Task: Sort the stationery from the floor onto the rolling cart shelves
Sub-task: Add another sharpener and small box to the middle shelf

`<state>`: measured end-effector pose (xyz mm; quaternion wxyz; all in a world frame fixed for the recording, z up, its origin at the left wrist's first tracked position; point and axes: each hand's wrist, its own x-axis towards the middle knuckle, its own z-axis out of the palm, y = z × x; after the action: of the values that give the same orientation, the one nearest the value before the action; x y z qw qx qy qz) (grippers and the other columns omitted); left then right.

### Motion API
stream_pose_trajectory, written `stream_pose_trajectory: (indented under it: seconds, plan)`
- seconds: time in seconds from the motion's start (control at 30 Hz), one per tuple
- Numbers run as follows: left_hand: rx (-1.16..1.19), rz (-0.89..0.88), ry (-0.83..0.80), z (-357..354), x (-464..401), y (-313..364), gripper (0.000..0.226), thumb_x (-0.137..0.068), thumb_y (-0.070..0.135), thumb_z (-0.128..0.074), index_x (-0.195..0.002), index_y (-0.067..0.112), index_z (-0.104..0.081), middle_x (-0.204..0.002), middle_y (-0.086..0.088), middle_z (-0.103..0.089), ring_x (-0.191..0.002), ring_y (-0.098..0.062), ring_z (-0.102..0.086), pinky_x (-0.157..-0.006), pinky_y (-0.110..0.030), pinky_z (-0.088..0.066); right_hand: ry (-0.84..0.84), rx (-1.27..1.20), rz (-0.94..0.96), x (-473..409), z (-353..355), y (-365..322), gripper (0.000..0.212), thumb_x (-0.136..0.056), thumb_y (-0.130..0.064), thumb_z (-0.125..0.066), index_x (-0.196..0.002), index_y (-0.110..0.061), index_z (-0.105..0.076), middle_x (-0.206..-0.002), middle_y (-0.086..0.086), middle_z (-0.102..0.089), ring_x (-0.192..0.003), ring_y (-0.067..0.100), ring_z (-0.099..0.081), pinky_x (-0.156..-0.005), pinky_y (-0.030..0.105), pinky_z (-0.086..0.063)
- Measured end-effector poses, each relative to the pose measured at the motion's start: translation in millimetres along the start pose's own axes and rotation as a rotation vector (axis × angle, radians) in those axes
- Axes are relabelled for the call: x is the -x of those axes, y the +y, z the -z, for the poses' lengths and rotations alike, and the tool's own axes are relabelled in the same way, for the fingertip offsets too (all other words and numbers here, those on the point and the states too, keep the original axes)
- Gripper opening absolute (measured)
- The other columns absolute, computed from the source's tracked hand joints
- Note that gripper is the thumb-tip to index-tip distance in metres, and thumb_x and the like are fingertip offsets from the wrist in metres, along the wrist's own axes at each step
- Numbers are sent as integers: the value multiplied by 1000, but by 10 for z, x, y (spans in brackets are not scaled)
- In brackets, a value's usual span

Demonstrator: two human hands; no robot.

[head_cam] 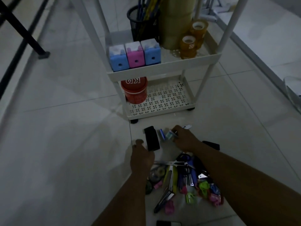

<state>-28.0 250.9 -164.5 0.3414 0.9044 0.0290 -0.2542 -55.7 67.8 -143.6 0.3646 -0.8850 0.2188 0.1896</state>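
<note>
- Now my left hand (pixel 141 154) grips the black stapler (pixel 152 138) at its near end.
- At two o'clock, my right hand (pixel 184 139) pinches a small staple box (pixel 169 135).
- Cart (pixel 162 110) at twelve.

Dim light, pale glossy tiled floor (pixel 65 144), black furniture leg (pixel 24 32) at upper left

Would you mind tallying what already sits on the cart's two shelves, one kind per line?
Blue sharpener boxes: 2
Pink sharpener box: 1
Small amber tape rolls: 2
Large tape stack: 1; the number of rolls in it cannot be told
Black mesh pen holder: 1
Red tub on the lower shelf: 1
Total: 8
</note>
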Motion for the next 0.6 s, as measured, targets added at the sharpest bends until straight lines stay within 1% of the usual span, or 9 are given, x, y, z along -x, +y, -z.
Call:
stream_pose_trajectory:
  seconds: [0.07, 0.13, 0.2, 0.3, 0.33, 0.43, 0.5, 0.53, 0.6]
  plan:
    - [74, -35, -38, -42, -66, 67, 67, -86, 10, -58, -145, 21, -29, -135, -18, -42, -107, -36, -53, -81, -38, -47, 55, -133, -56, -34, 59, -37, 29, -96, -13, -51, -120, 3, -48, -112, 27, -57, -93, 33, -57, -70, 33, -40]
    - [51, -67, -143, -97, -106, 105, 78, -86, 7, -58, -151, 22, -18, -138, -21, -40, -102, -38, -55, -74, -36, -47, 85, -221, -118, -48, 91, -86, 32, -97, -18, -51, -120, 4, -50, -114, 25, -56, -101, 37, -56, -75, 36, -42]
    - [10, -91, -213, -152, -142, 77, 83, -85, 4, -57, -153, 23, -13, -132, -23, -46, -94, -39, -58, -65, -34, -47, 87, -264, -154, -63, 81, -117, 28, -96, -17, -52, -111, 7, -53, -106, 26, -55, -92, 34, -55, -71, 32, -37]
    - [32, -70, -187, -146, -149, 66, 71, -87, 5, -54, -149, 20, -23, -119, -26, -55, -94, -42, -58, -62, -35, -44, 94, -355, -196, -72, 90, -253, 18, -90, -8, -56, -76, 2, -51, -79, 20, -40, -77, 24, -43, -66, 31, -31]
    - [54, -50, -173, -142, -161, 58, 63, -88, 6, -53, -146, 17, -29, -114, -26, -58, -91, -40, -59, -64, -36, -45, 97, -386, -199, -87, 80, -298, 17, -89, -6, -57, -75, 0, -52, -79, 17, -38, -75, 23, -41, -65, 32, -31]
    - [100, 31, -117, -120, -162, 37, 42, -89, 10, -55, -130, 11, -44, -94, -18, -61, -68, -24, -53, -57, -30, -39, 66, -412, -177, -123, -42, -419, 16, -88, -6, -56, -74, -5, -48, -73, 15, -39, -62, 21, -38, -57, 29, -29]
    - [207, 129, -153, -93, -178, 15, 33, -91, 11, -55, -123, 10, -49, -87, -13, -59, -70, -23, -53, -60, -35, -45, 38, -397, -159, -115, -186, -465, 15, -89, -8, -54, -79, -7, -43, -72, 7, -39, -63, 18, -38, -58, 31, -32]
    - [273, 190, -201, -74, -182, 27, 32, -92, 11, -55, -124, 11, -50, -94, -15, -60, -77, -26, -56, -62, -38, -49, 46, -394, -148, -110, -257, -475, 8, -90, -10, -53, -90, -6, -46, -79, 5, -44, -71, 19, -43, -64, 34, -39]
    - [375, 290, -285, -32, -155, 63, 35, -94, 12, -56, -128, 15, -50, -114, -17, -57, -96, -31, -58, -62, -37, -52, 73, -415, -177, -112, -342, -458, 26, -93, -14, -51, -115, 0, -48, -101, 13, -54, -92, 28, -54, -82, 40, -47]
